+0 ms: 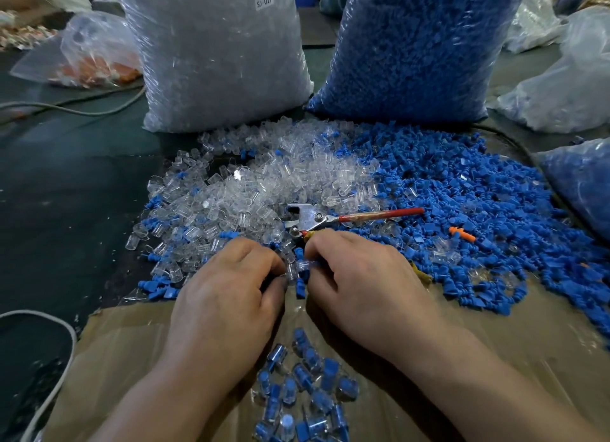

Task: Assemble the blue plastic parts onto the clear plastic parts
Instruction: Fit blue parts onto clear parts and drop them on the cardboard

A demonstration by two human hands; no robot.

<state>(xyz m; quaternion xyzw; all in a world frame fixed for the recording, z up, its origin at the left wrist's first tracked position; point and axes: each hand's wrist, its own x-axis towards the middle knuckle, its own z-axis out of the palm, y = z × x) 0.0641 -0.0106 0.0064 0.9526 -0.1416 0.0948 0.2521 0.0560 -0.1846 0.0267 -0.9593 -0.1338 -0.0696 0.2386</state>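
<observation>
Two sacks stand side by side at the back: bag of clear parts (214,55) and bag of blue parts (419,45).

Cardboard sheet (132,342) lies under my working area.

Loose clear pile (264,180) sits left of centre and loose blue pile (462,190) to the right, mixed where they meet.

Left hand (227,293) and right hand (359,276) are knuckles up, fingertips meeting at the near edge of the piles.

Red-handled pliers (317,218) lie just beyond the fingertips.

Finished pieces (303,385) are heaped between my wrists.

Left fingers curl round a clear part (292,270). Right fingers seem to pinch a blue part (305,266) against it, but the grip itself is mostly hidden.

Handling, as I judge it:
- Both parts look light, rigid and smooth.
- The clear shell is probably slippery, so I would hold it by its flat sides.
- I would take the blue insert by its wide head, leaving the ribbed stem free to enter.
- I expect a push fit.
</observation>
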